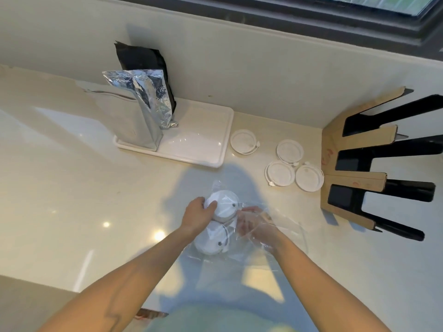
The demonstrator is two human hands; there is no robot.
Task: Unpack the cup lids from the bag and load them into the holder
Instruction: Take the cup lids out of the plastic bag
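My left hand (199,213) curls its fingers (211,206) round the upper stack of white cup lids (225,204), gripping it through the clear plastic bag (268,238). My right hand (251,222) is inside or behind the bag's film; I cannot tell whether its fingers grip anything. A second lid stack (211,240) lies in the bag just nearer to me. All this sits on a glossy cream tabletop (72,188), which meets a pale wall beneath a dark window frame (311,17). Four loose lids (280,173) lie far right, beside the cardboard holder (354,180) with its black slots. Far left, a white tray (199,140) carries foil pouches (141,111). Open tabletop spreads left.
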